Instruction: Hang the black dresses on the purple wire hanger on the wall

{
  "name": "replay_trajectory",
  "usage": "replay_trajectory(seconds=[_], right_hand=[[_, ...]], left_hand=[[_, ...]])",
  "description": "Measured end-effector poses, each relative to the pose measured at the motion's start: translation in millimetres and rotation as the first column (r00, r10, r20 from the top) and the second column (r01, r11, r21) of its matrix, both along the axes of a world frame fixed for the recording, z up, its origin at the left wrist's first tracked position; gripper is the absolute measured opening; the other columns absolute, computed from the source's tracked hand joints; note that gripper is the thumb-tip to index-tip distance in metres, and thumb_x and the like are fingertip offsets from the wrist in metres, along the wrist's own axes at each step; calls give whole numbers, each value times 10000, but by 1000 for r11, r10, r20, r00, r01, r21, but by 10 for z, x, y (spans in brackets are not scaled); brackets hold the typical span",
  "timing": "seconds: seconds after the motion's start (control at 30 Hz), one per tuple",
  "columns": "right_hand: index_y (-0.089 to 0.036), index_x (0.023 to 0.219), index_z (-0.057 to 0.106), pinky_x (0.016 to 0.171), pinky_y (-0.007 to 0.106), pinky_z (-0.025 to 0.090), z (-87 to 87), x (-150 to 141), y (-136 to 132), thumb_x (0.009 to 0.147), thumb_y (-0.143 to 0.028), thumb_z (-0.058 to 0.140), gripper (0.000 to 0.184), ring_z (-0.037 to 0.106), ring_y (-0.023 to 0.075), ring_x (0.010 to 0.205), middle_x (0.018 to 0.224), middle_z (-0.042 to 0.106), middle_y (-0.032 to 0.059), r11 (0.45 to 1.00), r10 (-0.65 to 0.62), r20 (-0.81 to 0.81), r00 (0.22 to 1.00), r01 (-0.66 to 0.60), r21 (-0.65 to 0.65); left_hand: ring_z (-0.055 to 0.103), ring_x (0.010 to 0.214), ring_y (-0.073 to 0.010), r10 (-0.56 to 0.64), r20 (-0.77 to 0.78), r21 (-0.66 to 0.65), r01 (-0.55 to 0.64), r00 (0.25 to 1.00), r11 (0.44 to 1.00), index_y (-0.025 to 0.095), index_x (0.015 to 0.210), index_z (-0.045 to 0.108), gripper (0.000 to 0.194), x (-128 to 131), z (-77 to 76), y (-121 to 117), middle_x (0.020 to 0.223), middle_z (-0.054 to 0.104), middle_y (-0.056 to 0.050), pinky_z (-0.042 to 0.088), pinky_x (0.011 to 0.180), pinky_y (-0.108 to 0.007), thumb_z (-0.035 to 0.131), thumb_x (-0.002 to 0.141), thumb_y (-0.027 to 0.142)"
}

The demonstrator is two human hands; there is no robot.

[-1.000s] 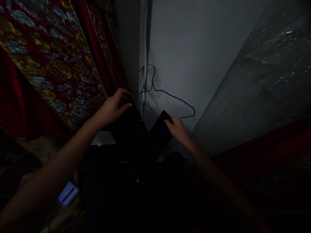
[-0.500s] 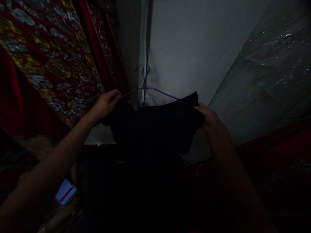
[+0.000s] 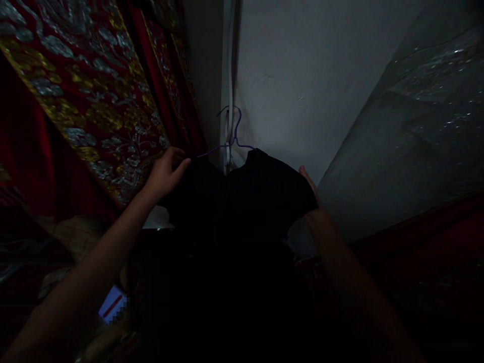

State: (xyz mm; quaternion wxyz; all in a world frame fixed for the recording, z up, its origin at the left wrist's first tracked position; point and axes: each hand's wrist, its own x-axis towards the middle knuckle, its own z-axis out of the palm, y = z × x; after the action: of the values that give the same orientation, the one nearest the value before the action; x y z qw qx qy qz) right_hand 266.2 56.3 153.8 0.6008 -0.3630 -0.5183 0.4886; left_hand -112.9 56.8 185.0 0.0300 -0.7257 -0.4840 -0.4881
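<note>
A black short-sleeved garment (image 3: 242, 217), perhaps a shirt or dress, hangs on a thin purple wire hanger (image 3: 239, 121). The hanger's hook is up by a pale vertical strip on the wall. At the garment's left shoulder is my left hand (image 3: 164, 174), thumb and fingers apart and the thumb tip close to the cloth. My right hand (image 3: 315, 201) lies against the outer side of the right sleeve, fingers stretched upward and partly hidden behind the dark cloth. Both garment shoulders rest over the hanger. Its lower part is lost in shadow.
Red cloth with gold and silver embroidery (image 3: 98, 101) hangs at the left. A clear plastic sheet (image 3: 408, 126) covers part of the right side, with red cloth (image 3: 423, 227) below it. A lit phone screen (image 3: 112, 304) glows at lower left. The pale wall (image 3: 302, 75) stands behind.
My right hand has let go of the garment's raised right shoulder and moved down along the sleeve; that shoulder now lies over the hanger. My left thumb and fingers have spread from their pinch.
</note>
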Motion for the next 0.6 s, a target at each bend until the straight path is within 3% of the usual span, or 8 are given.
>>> replay_trajectory(seconds=[0.07,0.13,0.27,0.4,0.47,0.6], right_hand=[[-158,933,728,782,371,573,23,75,-50,887,-647,556,520,711,269,930,893,751,93,990,68,-9,998,-69,-124],[-179,878,732,724,351,574,120,140,-152,801,-632,656,465,727,260,826,797,752,69,978,106,1,994,-104,-179],[-218,937,748,650,331,556,412,150,-413,647,-399,813,348,716,232,702,791,760,29,994,89,140,986,-79,-79],[-229,927,749,690,342,556,552,-5,-644,656,-352,753,298,725,258,805,823,766,37,1000,-12,121,993,11,6],[-230,917,740,712,347,553,544,-101,-703,680,-353,729,267,721,265,844,831,762,36,998,-55,118,992,53,17],[-231,909,717,719,365,540,489,-226,-684,721,-375,683,239,696,265,824,813,737,39,995,-86,124,989,80,59]], left_hand=[[655,929,-231,39,4,64,-39,999,997,184,1062,581,296,-23,-19,64,1006,682,-80,512,860,-366,571,921,443],[652,905,-227,75,29,133,-79,997,988,192,1058,572,283,19,19,144,985,670,-75,513,854,-371,605,903,427],[654,930,-234,41,44,223,-50,998,974,214,1116,564,309,188,205,187,1006,669,-78,517,887,-393,615,908,437],[614,1116,-252,-16,38,337,2,999,942,221,1175,580,330,376,345,-76,1168,653,-99,482,1006,-425,558,948,459],[623,1107,-239,-76,49,307,57,996,950,214,1168,604,325,458,359,-264,1158,666,-88,497,991,-402,514,973,458],[669,997,-214,-244,93,103,234,965,967,189,1134,650,357,540,341,-545,1069,710,-75,541,894,-345,524,968,478]])
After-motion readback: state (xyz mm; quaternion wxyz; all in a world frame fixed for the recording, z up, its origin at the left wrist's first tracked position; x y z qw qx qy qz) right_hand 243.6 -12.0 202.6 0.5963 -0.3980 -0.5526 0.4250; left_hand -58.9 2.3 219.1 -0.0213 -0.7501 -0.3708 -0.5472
